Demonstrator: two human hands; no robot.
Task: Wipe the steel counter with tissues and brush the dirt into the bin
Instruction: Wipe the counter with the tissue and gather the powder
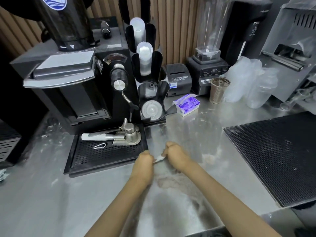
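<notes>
left hand point(143, 162) fingers curled on tissue point(159, 159) | right hand point(175, 156) likewise (fists close together) | forearms extended over steel counter point(196, 134)

Steel counter point(196, 127): surface dull and streaked. A pale smear point(171, 180) sits near the front centre, and white flecks point(51, 134) lie at the left.

Standing directly on it:
- A black grinder point(82, 93) is at the rear left, with a black drip tray point(106, 156) against its front.
- A black cup rack point(153, 120) stands just right of the grinder.
- A printer point(177, 77) is at the rear beyond the rack, with a blender point(206, 72) to its right.
- A purple-and-white tissue box point(187, 105) lies in front of the printer.
- A ribbed metal cup point(218, 90) stands before the blender, beside stacked clear plastic cups point(259, 93).
- A black perforated mat point(277, 156) covers the right front, well apart from the tray.
</notes>
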